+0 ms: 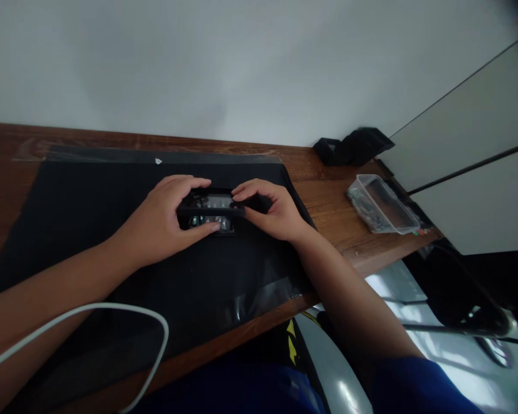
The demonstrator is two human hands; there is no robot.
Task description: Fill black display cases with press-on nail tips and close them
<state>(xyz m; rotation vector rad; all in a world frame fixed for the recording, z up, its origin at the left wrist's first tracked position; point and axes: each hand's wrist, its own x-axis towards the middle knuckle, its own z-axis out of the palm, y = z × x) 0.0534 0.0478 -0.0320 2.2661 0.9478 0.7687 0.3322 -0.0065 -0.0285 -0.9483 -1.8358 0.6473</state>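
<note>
A small black frame with a see-through window is held between my two hands over the black mat. Beneath its front edge shows a tray of small clear, shiny pieces; their exact kind cannot be made out. My left hand wraps the left end, its thumb along the front by the pieces and its fingers at the back edge. At the right end, my right hand pinches the frame between thumb and fingers. Whether frame and tray touch is hard to tell.
The black mat covers much of the wooden desk. A clear plastic box with small bagged items stands at right, and black box-like objects sit near the wall. A white cable loops across the lower left.
</note>
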